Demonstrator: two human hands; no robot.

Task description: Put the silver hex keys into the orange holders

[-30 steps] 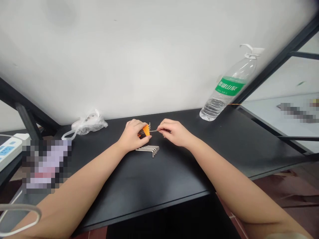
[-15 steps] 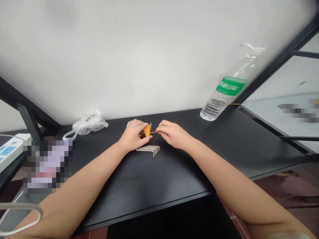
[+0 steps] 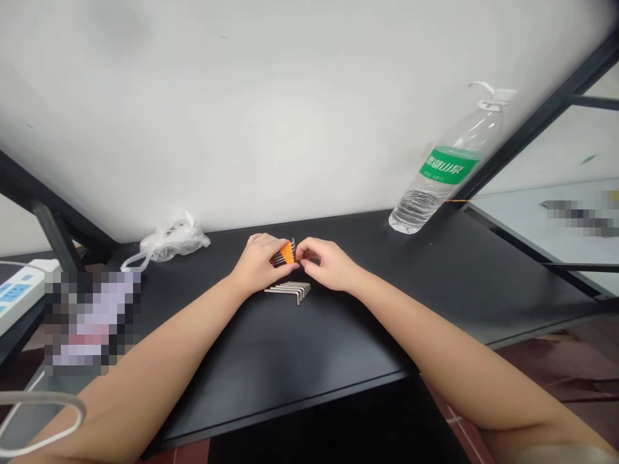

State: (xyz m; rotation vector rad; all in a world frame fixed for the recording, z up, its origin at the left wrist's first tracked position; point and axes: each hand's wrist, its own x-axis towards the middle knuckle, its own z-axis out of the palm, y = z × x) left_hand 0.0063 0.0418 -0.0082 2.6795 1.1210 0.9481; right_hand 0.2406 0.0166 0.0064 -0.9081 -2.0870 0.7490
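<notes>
An orange hex key holder (image 3: 289, 252) with several hex keys through it is gripped between the thumb and fingers of my left hand (image 3: 257, 261). The short bent ends of the keys stick out on the holder's right side. My right hand (image 3: 325, 261) is right beside that side, fingers curled and closed at a hex key whose end is mostly hidden by the fingertips. Below the hands, several loose silver hex keys (image 3: 294, 289) lie in a row on the black table (image 3: 271, 361), bent ends to the right.
A large water bottle (image 3: 438, 171) with a green label stands at the back right by the wall. At the back left lies a crumpled clear plastic bag (image 3: 176, 238). A white power strip (image 3: 19, 290) and a white cable (image 3: 72, 403) are at the far left.
My right hand has moved left, up against the holder. The thin key that spanned the gap between holder and fingers no longer shows. The left hand has turned the holder slightly.
</notes>
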